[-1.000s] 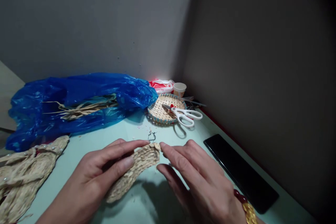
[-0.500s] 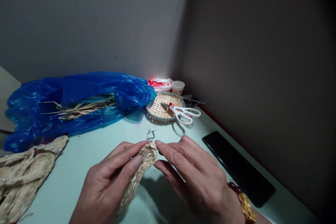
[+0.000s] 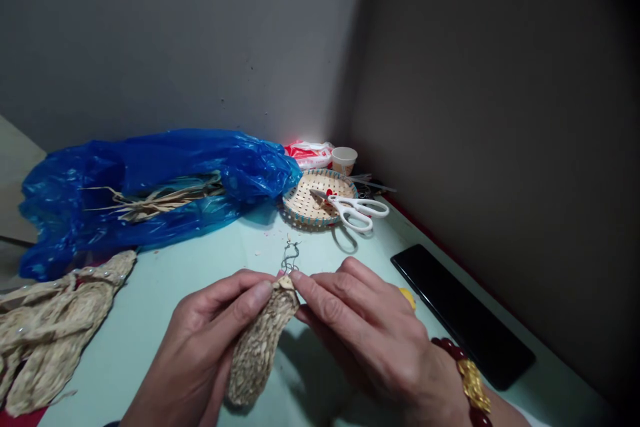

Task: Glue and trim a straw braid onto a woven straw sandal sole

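A small woven straw piece (image 3: 260,347), long and flat, is held upright on edge above the pale green table (image 3: 210,253). My left hand (image 3: 200,353) grips its upper part between thumb and forefinger. My right hand (image 3: 370,340) pinches the same tip from the right, fingers pressed together; a red and gold bead bracelet (image 3: 467,377) sits on that wrist. A thin bent wire (image 3: 290,257) lies on the table just beyond the fingertips. Something small and yellow (image 3: 407,297) shows behind my right hand.
A blue plastic bag (image 3: 150,187) with dry straw strips lies at the back left. Braided straw work (image 3: 45,327) lies at the left edge. A round woven tray (image 3: 313,203) carries white-handled scissors (image 3: 357,210); behind are a paper cup (image 3: 344,160) and a red-white packet (image 3: 310,153). A black phone (image 3: 463,313) lies right.
The woven piece has been turned from lying flat to standing on edge, and both hands have closed in on its top tip.
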`<state>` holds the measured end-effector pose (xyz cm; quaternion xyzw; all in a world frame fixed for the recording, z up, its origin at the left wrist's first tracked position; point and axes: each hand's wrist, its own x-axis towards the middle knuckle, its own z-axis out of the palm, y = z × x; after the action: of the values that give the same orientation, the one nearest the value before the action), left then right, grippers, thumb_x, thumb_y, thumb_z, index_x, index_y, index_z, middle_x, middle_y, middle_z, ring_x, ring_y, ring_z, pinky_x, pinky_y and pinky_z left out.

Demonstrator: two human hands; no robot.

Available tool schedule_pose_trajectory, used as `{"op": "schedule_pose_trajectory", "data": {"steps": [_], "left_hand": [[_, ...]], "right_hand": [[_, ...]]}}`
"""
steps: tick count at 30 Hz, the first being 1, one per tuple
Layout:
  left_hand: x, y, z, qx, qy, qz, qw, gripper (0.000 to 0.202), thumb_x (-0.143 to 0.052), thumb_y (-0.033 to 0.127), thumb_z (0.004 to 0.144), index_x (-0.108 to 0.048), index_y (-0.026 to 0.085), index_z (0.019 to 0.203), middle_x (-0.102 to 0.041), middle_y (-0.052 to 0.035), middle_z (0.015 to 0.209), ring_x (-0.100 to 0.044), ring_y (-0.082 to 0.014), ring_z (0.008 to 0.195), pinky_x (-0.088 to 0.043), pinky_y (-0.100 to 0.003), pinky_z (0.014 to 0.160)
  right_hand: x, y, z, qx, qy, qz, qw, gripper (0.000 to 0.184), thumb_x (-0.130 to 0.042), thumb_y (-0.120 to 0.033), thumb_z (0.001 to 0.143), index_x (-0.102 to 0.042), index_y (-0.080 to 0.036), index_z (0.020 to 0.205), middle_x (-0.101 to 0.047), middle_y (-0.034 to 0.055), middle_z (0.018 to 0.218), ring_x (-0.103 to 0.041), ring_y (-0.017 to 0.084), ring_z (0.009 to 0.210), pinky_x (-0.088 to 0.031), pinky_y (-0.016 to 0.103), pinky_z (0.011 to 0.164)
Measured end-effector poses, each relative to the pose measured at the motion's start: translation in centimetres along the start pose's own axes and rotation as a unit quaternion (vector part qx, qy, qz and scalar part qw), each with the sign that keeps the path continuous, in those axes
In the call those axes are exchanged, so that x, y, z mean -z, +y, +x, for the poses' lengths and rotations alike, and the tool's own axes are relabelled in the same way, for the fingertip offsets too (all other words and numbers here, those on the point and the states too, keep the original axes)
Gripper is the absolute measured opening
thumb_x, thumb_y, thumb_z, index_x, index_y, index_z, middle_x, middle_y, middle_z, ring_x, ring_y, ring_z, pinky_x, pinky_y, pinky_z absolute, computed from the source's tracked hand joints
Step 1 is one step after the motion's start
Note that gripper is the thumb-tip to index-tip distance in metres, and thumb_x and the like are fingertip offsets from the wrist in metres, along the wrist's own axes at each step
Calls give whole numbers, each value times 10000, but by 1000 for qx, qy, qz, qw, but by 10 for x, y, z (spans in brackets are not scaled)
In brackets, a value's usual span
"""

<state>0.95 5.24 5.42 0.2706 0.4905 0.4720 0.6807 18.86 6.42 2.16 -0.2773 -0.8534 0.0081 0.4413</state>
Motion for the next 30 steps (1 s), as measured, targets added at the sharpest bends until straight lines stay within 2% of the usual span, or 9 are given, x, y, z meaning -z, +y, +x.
{"op": "schedule_pose_trajectory", "data": {"steps": [3, 8, 11, 15, 17, 19, 23, 27, 30], "left_hand": [[1, -2, 0, 17, 18, -13, 1000, 129, -841, 223, 687, -783, 215, 802, -778, 2, 800, -721, -170, 734, -555, -206, 658], [0, -4, 0, 7, 25, -26, 999, 150, -852, 209, 666, -772, 209, 793, -766, 7, 794, -727, -173, 799, -553, -191, 720], [-2, -5, 0, 6, 28, -28, 999, 140, -858, 214, 654, -759, 198, 750, -761, 3, 773, -728, -183, 777, -564, -201, 697], [-1, -8, 2, 1, 30, -8, 1000, 156, -833, 237, 693, -772, 201, 832, -772, -14, 809, -730, -196, 805, -571, -219, 736], [1, -11, 4, -18, 38, 22, 999, 235, -818, 309, 713, -775, 222, 928, -783, -23, 862, -727, -207, 826, -569, -233, 756], [5, -13, 6, -69, 49, 84, 993, 294, -814, 371, 710, -774, 255, 976, -785, -16, 899, -720, -209, 855, -564, -217, 756], [7, -15, 9, -169, 71, 217, 959, 173, -832, 362, 682, -788, 303, 838, -760, 28, 876, -701, -175, 860, -543, -148, 735], [6, -15, 9, -168, 83, 242, 952, 146, -825, 377, 683, -785, 293, 795, -743, 32, 818, -695, -159, 768, -539, -143, 679], [5, -14, 7, -141, 89, 256, 952, 191, -822, 413, 682, -790, 288, 823, -749, 33, 766, -692, -151, 671, -538, -142, 607]], "right_hand": [[0, 2, 0, 9, -6, 0, 1000, 299, -564, -21, 922, -612, 23, 1214, -715, 162, 941, -544, 200, 714, -465, 335, 563], [1, 0, 0, 8, -20, 9, 1000, 308, -549, -27, 936, -601, 24, 1235, -714, 148, 907, -510, 192, 700, -461, 327, 557], [1, -1, 1, 7, -18, 9, 1000, 298, -536, -39, 949, -598, 18, 1235, -712, 134, 877, -499, 188, 690, -451, 316, 538], [0, -1, 1, 0, -18, 2, 1000, 262, -534, -39, 949, -615, 22, 1191, -685, 123, 828, -491, 189, 683, -438, 314, 529], [-2, 0, 0, -16, -30, -3, 999, 251, -515, -70, 973, -613, -3, 1194, -669, 101, 811, -490, 184, 681, -439, 314, 539], [-4, 1, -1, -39, -35, -6, 999, 228, -516, -121, 991, -619, -39, 1178, -660, 81, 802, -491, 177, 677, -446, 312, 554], [-2, 0, 0, -71, -42, 11, 997, 151, -550, -177, 990, -659, -90, 1046, -649, 67, 783, -506, 175, 688, -454, 302, 576], [9, 0, 5, -103, -78, 66, 989, 154, -553, -148, 976, -662, -108, 1077, -667, 66, 823, -531, 183, 742, -465, 305, 640], [16, 2, 8, -130, -65, 105, 984, 175, -563, -89, 950, -679, -125, 1076, -704, 61, 855, -575, 174, 762, -486, 304, 709]]}}
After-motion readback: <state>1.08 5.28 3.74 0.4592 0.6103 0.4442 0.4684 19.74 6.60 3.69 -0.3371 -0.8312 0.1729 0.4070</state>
